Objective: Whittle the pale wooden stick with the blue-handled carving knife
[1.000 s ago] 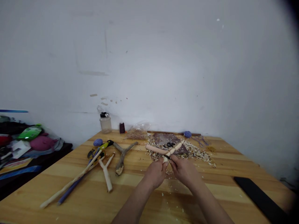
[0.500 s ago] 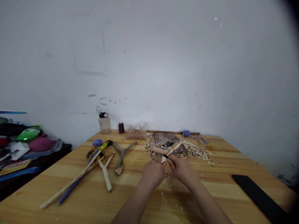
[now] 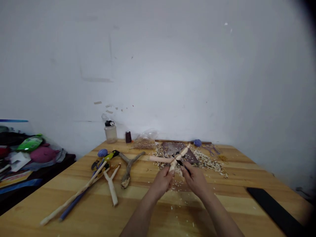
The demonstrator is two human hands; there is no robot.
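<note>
My left hand (image 3: 162, 183) is closed around the lower end of a peeled, pale forked branch (image 3: 161, 159), raised over the table. One arm of the fork points left and the other up and to the right. In my closed right hand (image 3: 195, 177) is a dark-handled knife (image 3: 181, 163), its blade against the wood near the fork. Behind the branch lies a brown sheet (image 3: 170, 148) strewn with wood shavings (image 3: 209, 163). A dark object on that sheet is partly hidden by the branch.
Left of my hands lie a peeled forked stick (image 3: 112, 187), a bark-covered fork (image 3: 127, 169) and long sticks (image 3: 71, 200). A bottle (image 3: 111, 133), thread spool (image 3: 128, 137), plastic bag (image 3: 145, 141) and yarn ball (image 3: 197, 142) line the back. A black strip (image 3: 274, 209) is at right.
The forked branch has turned, so its left arm reaches further left and its other arm stands steeper. My right hand has shifted slightly right with the knife.
</note>
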